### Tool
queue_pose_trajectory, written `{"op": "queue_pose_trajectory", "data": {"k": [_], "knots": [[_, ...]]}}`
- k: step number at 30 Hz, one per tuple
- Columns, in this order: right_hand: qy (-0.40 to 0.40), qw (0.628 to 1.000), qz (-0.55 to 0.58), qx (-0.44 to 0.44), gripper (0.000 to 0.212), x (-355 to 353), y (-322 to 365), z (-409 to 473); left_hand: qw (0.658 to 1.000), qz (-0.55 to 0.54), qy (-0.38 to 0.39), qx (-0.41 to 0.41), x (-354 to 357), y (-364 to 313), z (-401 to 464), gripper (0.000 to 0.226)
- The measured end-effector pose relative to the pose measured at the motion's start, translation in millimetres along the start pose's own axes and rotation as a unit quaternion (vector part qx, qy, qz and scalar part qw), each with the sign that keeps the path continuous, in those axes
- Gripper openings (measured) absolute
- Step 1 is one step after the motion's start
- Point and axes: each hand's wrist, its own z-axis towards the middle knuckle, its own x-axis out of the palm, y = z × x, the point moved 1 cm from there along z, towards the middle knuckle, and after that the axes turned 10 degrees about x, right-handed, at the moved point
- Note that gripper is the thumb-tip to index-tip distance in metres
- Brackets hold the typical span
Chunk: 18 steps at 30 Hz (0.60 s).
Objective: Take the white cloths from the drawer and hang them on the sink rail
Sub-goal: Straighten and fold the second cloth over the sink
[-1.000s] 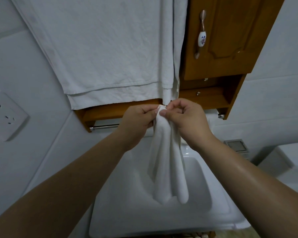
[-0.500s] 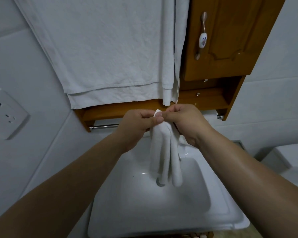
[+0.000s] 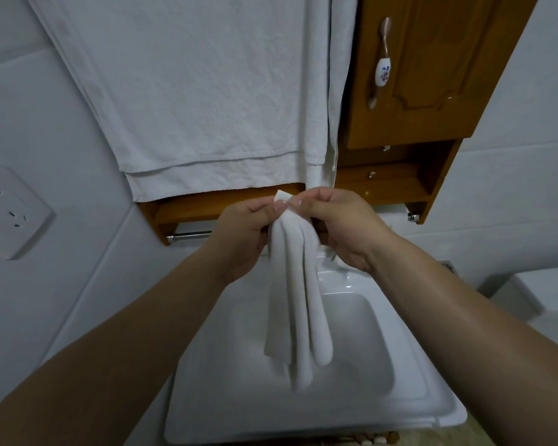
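A white cloth hangs in long folds over the white sink. My left hand and my right hand both pinch its top edge, thumbs and fingertips close together, just in front of the wooden shelf. The chrome rail runs under that shelf; only its left end shows, the rest is hidden behind my hands and the cloth.
A large white towel hangs on the wall above the shelf. A wooden cabinet with a ceramic handle is at upper right. A wall socket is on the left, a toilet tank on the right.
The cloth's lower end hangs lower over the basin than half a second ago. Both hands keep pinching its top in nearly the same place.
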Motion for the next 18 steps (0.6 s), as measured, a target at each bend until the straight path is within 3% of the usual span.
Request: {"op": "queue_pose_trajectory", "data": {"k": [2,6,8,11,18], "knots": [[-0.011,0.999,-0.047,-0.020,0.019,3,-3,1,1.000,0.025,-0.015,0.012,-2,-4,2,0.026],[-0.040,0.992,-0.116,-0.042,0.013,2,-10,0,0.974,0.204,-0.033,0.094,-8,-11,4,0.014],[-0.011,0.991,-0.126,-0.032,0.008,-1,-19,-3,0.966,0.227,-0.071,0.103,-16,-16,7,0.012],[0.044,0.984,-0.174,-0.012,0.020,-1,-38,-9,0.963,0.235,-0.080,0.105,-29,-29,13,0.015],[0.042,0.882,-0.468,-0.033,0.021,8,-91,-17,0.959,0.232,0.003,0.161,-36,-74,28,0.024]]}}
